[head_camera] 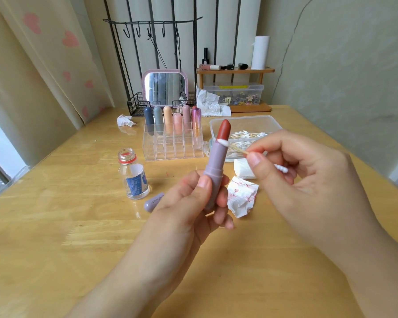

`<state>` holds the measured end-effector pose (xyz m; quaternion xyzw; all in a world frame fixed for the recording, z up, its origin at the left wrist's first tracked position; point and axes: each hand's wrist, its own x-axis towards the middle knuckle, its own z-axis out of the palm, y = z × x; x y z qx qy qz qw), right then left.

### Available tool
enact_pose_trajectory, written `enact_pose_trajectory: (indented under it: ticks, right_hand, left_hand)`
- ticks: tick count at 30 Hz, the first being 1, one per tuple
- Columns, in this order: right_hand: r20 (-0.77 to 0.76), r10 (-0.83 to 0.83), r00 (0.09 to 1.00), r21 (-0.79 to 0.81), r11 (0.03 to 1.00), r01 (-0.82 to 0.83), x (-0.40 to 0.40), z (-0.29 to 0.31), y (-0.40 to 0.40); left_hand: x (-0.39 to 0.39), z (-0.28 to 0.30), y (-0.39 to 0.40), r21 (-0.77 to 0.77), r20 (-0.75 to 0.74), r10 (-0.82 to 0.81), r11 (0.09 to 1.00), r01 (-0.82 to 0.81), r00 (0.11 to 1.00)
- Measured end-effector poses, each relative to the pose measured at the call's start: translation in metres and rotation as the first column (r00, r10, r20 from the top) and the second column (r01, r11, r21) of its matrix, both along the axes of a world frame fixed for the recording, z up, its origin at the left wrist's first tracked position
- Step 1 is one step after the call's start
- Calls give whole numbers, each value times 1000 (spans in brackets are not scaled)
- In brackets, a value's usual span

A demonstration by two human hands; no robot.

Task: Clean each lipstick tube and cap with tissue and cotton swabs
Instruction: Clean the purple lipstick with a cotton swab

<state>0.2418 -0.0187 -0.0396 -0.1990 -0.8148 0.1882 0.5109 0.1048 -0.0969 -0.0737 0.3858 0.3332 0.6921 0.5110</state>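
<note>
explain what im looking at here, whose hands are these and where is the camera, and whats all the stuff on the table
There is one picture, taken by a camera worn on a person's head, looking forward and down, so both hands are that person's own; there is no machine. The left hand holds an open purple lipstick tube upright, its red stick wound up. The right hand pinches a cotton swab, whose white tip touches the tube's rim. On the wooden table lie the purple cap, a small open bottle, a tissue stained red, a clear box of swabs, and a clear rack holding six more lipsticks. A mirror stands behind.
</note>
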Motion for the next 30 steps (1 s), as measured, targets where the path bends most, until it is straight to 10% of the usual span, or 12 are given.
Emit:
enact_pose_trajectory:
  ticks: [30]
  right_hand:
    - [93,127,988,-36,992,-124,2,0,-3]
  left_hand:
    - [-5,3,-3,66,193,-242,970,233,951]
